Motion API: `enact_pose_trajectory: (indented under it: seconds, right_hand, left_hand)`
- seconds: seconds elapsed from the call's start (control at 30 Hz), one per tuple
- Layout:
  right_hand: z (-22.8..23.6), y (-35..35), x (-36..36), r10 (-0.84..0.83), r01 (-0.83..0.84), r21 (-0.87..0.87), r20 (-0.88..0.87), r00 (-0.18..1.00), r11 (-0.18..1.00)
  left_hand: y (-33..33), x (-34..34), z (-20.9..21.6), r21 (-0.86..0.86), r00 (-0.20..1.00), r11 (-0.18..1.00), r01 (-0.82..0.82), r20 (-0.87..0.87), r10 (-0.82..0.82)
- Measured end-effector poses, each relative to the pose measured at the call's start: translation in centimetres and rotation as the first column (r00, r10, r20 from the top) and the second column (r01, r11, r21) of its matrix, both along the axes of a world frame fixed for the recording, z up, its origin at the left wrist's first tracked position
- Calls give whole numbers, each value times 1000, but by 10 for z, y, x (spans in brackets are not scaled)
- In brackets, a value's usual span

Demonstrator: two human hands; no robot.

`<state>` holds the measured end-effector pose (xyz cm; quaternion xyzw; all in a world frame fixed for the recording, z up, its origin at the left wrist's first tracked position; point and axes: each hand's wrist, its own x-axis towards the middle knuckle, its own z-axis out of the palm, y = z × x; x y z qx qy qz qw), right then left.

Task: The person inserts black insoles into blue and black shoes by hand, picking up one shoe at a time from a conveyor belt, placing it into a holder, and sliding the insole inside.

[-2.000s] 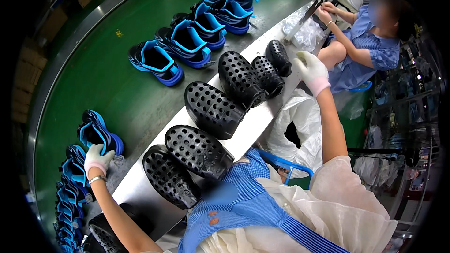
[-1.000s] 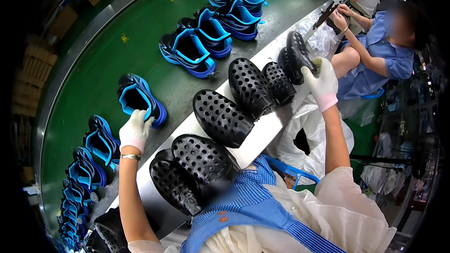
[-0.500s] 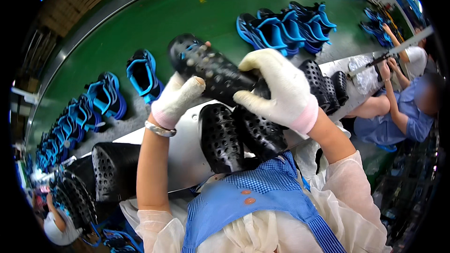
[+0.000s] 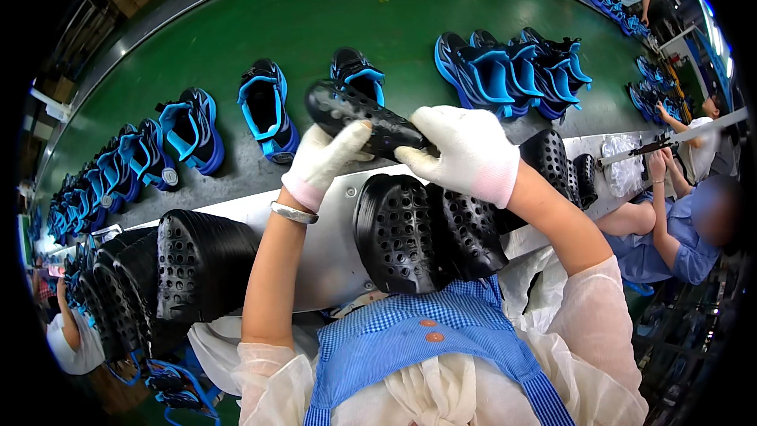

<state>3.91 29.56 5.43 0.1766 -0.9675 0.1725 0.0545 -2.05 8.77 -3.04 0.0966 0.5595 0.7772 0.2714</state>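
Over the near edge of the green surface I hold a shiny black perforated insole with both gloved hands. My left hand grips its underside and near edge, thumb on top. My right hand pinches the other end between thumb and fingers; some fingertips are hidden behind it. Right behind the insole stands a black and blue sneaker, partly covered by it. Below my hands, close to my apron, stacks of black perforated insoles lean side by side on a metal ledge.
A row of black and blue sneakers runs along the left of the green surface; another group stands to the right. More insole stacks lie at left. A clear plastic bag and a seated co-worker are at right.
The insole is tilted flatter and shows less of its bumpy face. The view has shifted, and the sneaker behind the insole now shows. Both hands still hold the insole.
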Motion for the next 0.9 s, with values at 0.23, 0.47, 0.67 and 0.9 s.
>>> enact_pose_trajectory:
  seconds: [0.23, 0.47, 0.67, 0.9]
  right_hand:
    - [-8, 28, -33, -36, 5, 172, 178, 983, 985]
    - [6, 25, -100, 40, -146, 274, 358, 933, 951]
    - [-12, -23, -132, -106, -92, 443, 402, 910, 892]
    - [-88, -41, -129, -258, 107, 359, 404, 878, 927]
  left_hand:
    - [6, -7, -39, -624, 576, 686, -375, -736, -356]
    - [46, -12, -53, -675, 655, 604, -424, -689, -310]
    - [45, -18, -51, -771, 723, 527, -356, -585, -368]
    - [50, -22, -44, -857, 788, 445, -259, -454, -416]
